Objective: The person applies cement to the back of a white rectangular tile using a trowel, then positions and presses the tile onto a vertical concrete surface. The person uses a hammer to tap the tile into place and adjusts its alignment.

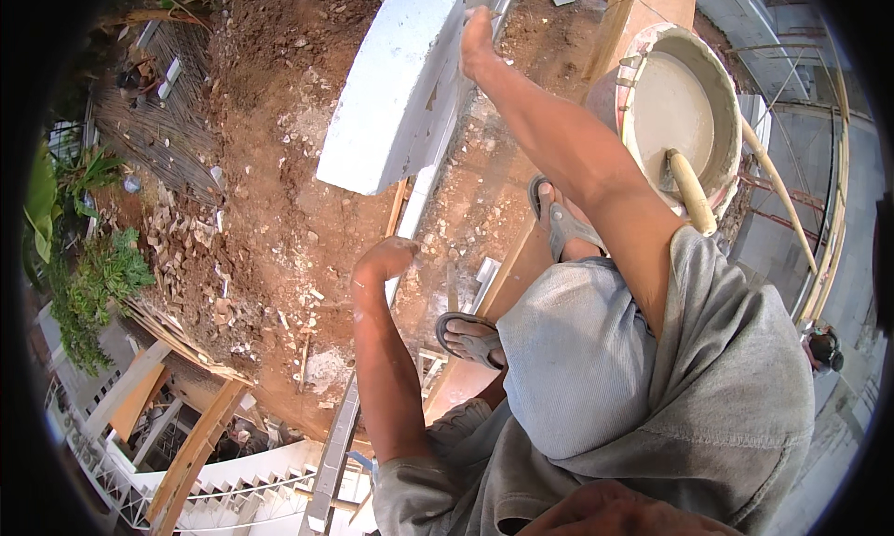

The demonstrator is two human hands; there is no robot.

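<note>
A large white block [396, 89] with a pale, rough face lies across a narrow grey metal rail [424, 196]. My right hand [478, 40] is stretched forward to the block's right side. Its fingers are curled in at the edge, and what they grip is hidden. Lower and to the left, my left hand [386, 257] bends over the rail, below the near end of the block. Its fingertips are blurred, and their grip does not show. Right of my arm stands a bucket [633, 80] of grey slurry [675, 98], with a thick pale handle [691, 191] leaning out.
My sandalled feet [563, 221] stand on a wooden plank [507, 284] high above reddish rubble-strewn ground [270, 163]. Bamboo poles [782, 191] stand at right. At lower left are wooden boards [200, 452] and a white stepped structure [242, 499]. Green plants [102, 275] grow at the far left.
</note>
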